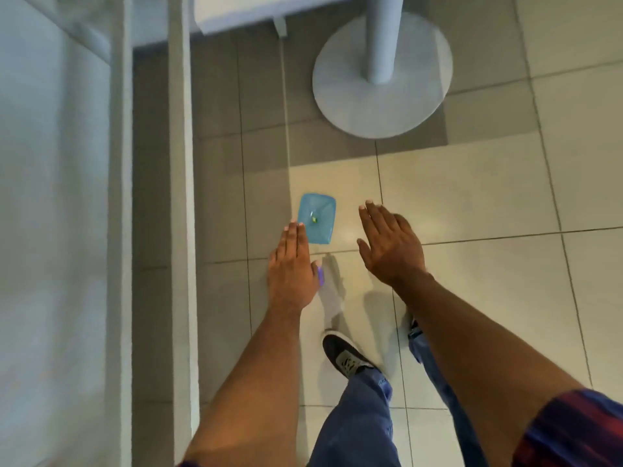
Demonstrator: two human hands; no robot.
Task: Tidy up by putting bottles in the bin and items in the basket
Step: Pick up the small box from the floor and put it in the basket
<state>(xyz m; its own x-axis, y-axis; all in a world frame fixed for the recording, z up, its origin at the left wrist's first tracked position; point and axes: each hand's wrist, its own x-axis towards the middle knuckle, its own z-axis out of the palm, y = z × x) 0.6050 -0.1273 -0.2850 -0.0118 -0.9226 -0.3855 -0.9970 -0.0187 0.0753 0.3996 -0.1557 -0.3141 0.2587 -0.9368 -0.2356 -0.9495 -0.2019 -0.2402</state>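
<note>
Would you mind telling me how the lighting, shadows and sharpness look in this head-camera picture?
Head view: soft, slightly blurred throughout; left hand and right hand cast shadows on the bright tiled floor; a darker shaded band lies by the round pedestal base; the blue container reads clearly; the white surface at left is featureless; wide-angle lens makes the straight lines converge.

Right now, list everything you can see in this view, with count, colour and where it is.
Container: one, translucent blue, rectangular, on the floor just ahead of the left fingertips; a small green-yellow spot shows in it.
Purple item: one, small, beside the left thumb; cannot tell what it is.
Round stand base: one, pale grey, with an upright pole, top centre.
Floor tiles: beige, dark grout lines.
White furniture: along the left side.
Shoe: one in view, dark, bottom centre.
Jeans: blue.
Left hand: flat, fingers out.
Right hand: open, empty.
</note>
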